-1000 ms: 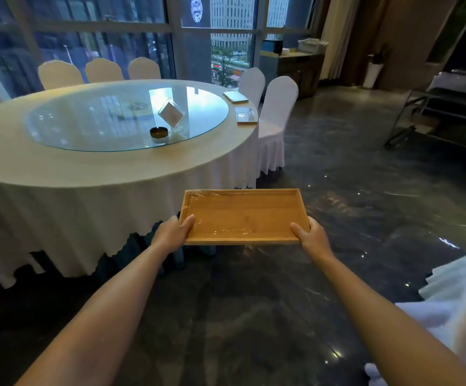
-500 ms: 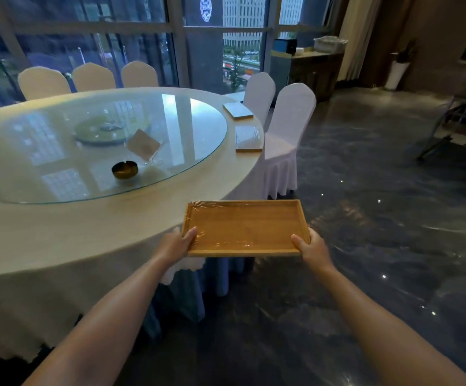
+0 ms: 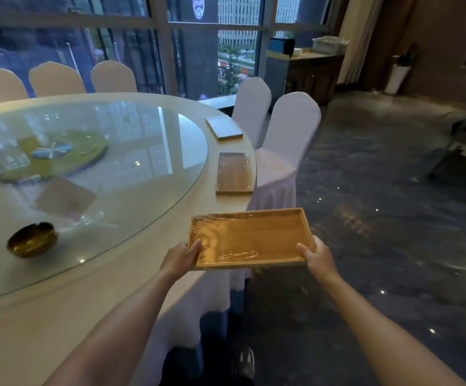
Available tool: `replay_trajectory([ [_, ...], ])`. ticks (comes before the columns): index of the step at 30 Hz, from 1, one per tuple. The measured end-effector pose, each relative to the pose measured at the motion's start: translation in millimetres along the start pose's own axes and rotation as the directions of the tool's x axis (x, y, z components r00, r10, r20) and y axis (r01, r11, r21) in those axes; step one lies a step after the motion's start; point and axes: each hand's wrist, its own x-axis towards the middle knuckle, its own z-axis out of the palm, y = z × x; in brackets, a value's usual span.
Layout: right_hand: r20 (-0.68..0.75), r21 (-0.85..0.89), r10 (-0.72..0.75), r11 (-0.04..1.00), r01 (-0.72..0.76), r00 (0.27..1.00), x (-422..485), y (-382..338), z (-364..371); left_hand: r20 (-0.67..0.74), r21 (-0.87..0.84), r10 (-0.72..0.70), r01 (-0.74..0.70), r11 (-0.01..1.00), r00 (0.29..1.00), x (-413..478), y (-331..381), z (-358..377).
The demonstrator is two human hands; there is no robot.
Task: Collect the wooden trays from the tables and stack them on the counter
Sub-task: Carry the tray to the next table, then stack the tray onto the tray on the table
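The held tray (image 3: 250,238) is a rectangular wooden tray covered in clear film. It is carried level in the air, with its left end over the rim of the round desk (image 3: 131,274) and its right end over the floor.

The left hand (image 3: 180,259) is closed on the tray's near left corner, thumb on top of the rim. The right hand (image 3: 314,256) is closed on the near right corner in the same way. Both hands carry nothing else.

Beyond the held tray, a second tray (image 3: 234,173) lies flat on the desk rim, also film-covered. A third tray (image 3: 224,127) lies further along the same rim. Two covered chairs (image 3: 284,143) stand just beside the desk at those places. Left of the held tray, on the glass turntable (image 3: 92,174), sits a small dark bowl (image 3: 32,243). A sideboard (image 3: 309,71) stands well beyond the held tray, near the window; whether it is the stacking counter cannot be told.

Hazards, as judged from this position:
- The film is smooth. A thumb may slide on it and the held tray may tip.
- Collecting the second tray requires one hand to let go. The held tray then hangs from one corner and may drop.
- The chairs stand close to the second tray; the held tray's far edge may strike a chair back.
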Motion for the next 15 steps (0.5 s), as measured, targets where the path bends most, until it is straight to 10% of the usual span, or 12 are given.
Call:
replay_trajectory([
  [15, 0.304, -0.101, -0.023, 0.993, 0.057, 0.952, 349.0, -72.4, 44.3, 0.043, -0.182, -0.224, 0.228, 0.956, 0.974, 245.5, 85.3, -8.1],
])
